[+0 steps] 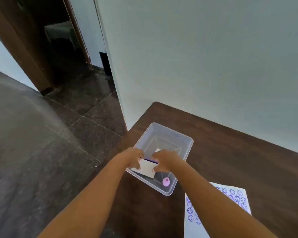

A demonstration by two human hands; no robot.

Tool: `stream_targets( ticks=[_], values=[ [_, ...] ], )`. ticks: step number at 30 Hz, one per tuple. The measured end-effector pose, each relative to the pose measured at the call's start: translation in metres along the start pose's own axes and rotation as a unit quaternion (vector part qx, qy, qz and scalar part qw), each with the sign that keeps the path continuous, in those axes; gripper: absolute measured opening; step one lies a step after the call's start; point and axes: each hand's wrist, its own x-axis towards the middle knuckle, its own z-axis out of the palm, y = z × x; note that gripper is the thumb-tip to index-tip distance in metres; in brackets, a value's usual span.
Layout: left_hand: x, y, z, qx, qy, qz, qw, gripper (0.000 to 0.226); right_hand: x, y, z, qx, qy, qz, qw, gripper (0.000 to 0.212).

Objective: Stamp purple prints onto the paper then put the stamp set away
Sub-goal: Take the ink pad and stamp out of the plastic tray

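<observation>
Your left hand (134, 158) and right hand (163, 160) both reach over the clear plastic bin (187, 145) that sits near the corner of the dark wooden tabletop (239, 160). Between them you hold a flat white ink pad case (147, 168), your left fingers pinching its left edge and your right fingers closed on its right edge. A thin dark purple line shows along the case's far edge; it may be the pad showing through a slightly open lid, though the view is too soft to be sure. The case hangs tilted above the near left part of the bin, just over its rim.

Inside the bin, by the near right corner, a small pink stamp (166, 181) lies on the bottom, apart from the case. Your paper (190, 225) lies on the tabletop just beside the bin's near side, under your right forearm, covered in rows of purple smiley prints (190, 211).
</observation>
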Motion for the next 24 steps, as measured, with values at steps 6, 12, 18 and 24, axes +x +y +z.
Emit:
stream_targets(
  ticks=[6,12,18,24],
  values=[
    [0.006,-0.010,0.021,0.020,0.033,0.039,0.998,0.068,-0.007,-0.004,0.014,-0.083,-0.087,0.011,0.993,0.061],
    [0.031,-0.010,0.032,0.140,0.048,0.050,0.988,0.070,-0.025,-0.003,0.033,-0.135,-0.062,-0.005,0.989,0.032],
    [0.044,-0.010,0.029,0.158,0.016,0.067,0.985,0.068,-0.025,0.007,0.034,-0.091,-0.021,-0.001,0.996,0.024],
    [0.050,0.000,0.020,-0.022,-0.027,0.080,0.996,0.033,-0.036,0.029,0.036,0.103,0.205,0.018,0.973,0.020]
  ],
)
